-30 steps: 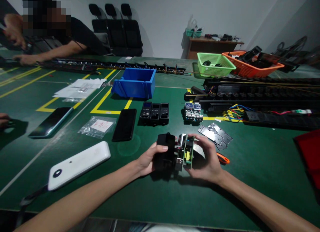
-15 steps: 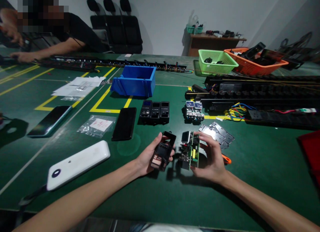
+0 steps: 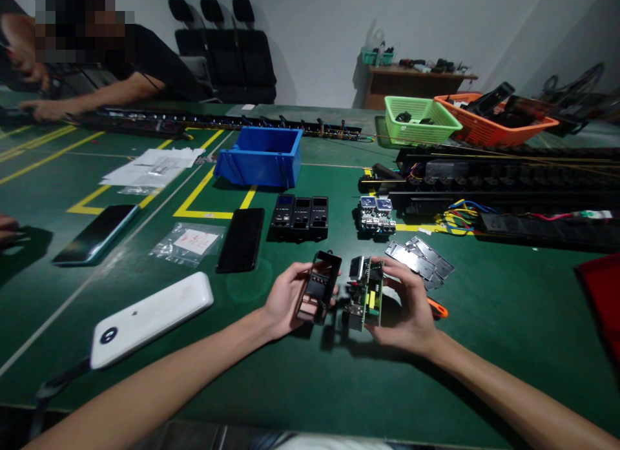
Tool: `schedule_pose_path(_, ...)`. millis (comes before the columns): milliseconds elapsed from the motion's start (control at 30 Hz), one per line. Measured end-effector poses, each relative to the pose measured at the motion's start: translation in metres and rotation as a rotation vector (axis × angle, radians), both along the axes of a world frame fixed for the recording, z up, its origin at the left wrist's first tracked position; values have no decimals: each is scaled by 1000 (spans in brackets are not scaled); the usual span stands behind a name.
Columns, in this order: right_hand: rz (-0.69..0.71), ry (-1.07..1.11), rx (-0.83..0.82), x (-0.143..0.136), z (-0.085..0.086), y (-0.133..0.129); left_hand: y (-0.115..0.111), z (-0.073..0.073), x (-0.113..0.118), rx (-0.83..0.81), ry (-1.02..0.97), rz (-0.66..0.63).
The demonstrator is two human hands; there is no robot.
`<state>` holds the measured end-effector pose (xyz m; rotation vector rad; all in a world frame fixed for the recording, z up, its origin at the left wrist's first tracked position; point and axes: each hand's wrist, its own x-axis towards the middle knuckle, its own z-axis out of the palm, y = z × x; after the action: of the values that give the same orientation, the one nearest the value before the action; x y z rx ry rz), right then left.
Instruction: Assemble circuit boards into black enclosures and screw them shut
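My left hand is closed around a black plastic housing with cut-out openings, its face turned up. In my right hand is a circuit board assembly with a small screen, held upright by its edges between thumb and fingers. A narrow gap separates the housing from the board. Beyond them, three black modules sit side by side on the green table. Two bare circuit boards with screens stand to their right. Flat dark plastic covers lie behind my right hand, partly hidden by it.
A black phone, a plastic bag with a label, another phone and a white device lie left. A blue bin, green basket and orange basket stand farther back. A co-worker works at far left.
My left hand has turned the housing slightly, showing more of its face. The board in my right hand has shifted a little left and turned more edge-on. A hand at the far left edge has come into view.
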<state>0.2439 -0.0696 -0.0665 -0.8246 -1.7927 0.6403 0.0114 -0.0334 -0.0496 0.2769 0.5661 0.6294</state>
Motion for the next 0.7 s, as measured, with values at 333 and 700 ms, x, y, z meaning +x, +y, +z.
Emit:
schedule_pose_path(333, -13, -26, 33, -2, -2, 0, 0, -5, 0, 14, 42, 17)
schedule_pose_path(700, 8, -37, 56, -1, 0, 0, -1, -5, -1, 19, 78, 12)
